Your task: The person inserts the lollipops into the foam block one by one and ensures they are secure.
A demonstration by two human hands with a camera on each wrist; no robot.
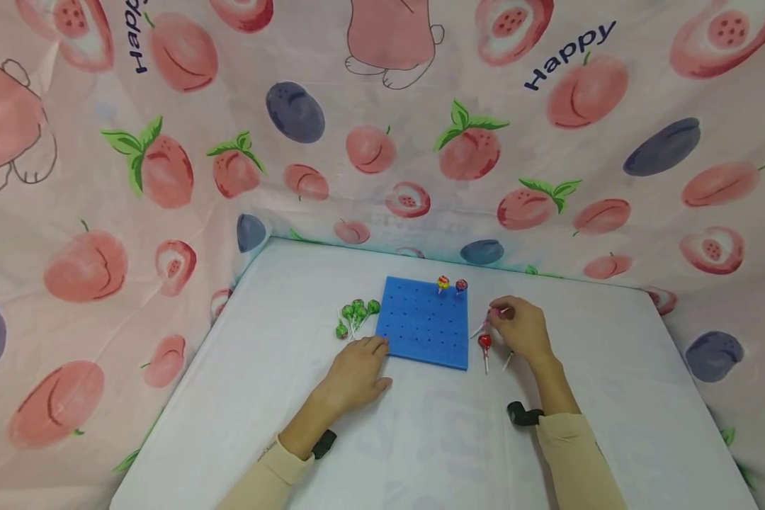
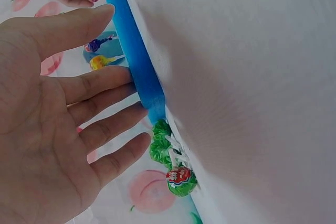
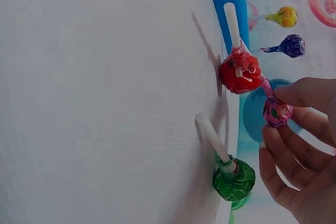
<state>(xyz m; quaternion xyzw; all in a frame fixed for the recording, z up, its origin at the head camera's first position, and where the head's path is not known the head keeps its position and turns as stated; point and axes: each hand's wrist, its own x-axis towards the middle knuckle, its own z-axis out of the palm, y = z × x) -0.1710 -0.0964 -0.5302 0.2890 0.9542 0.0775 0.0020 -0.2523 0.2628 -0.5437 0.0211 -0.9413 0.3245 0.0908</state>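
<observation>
My right hand [image 1: 521, 329] pinches a pink-wrapped lollipop [image 3: 277, 111] between thumb and fingers, just off the right edge of a blue foam board [image 1: 421, 319] with rows of small holes. Below that hand lie a red lollipop [image 3: 240, 72] and a green lollipop [image 3: 233, 179], the green one partly hidden by the hand in the head view. My left hand [image 1: 355, 372] has its fingers extended, tips at the board's near left corner. A yellow lollipop [image 1: 443, 281] and a purple lollipop [image 1: 462, 285] stand upright in the board's far right holes.
Several green lollipops [image 1: 358, 312] lie in a bunch left of the board. A white-covered table [image 1: 421, 439] bears everything. Fruit-printed cloth [image 1: 370, 149] rises behind and at the sides. Dark wrist devices [image 1: 523, 414] show at both cuffs.
</observation>
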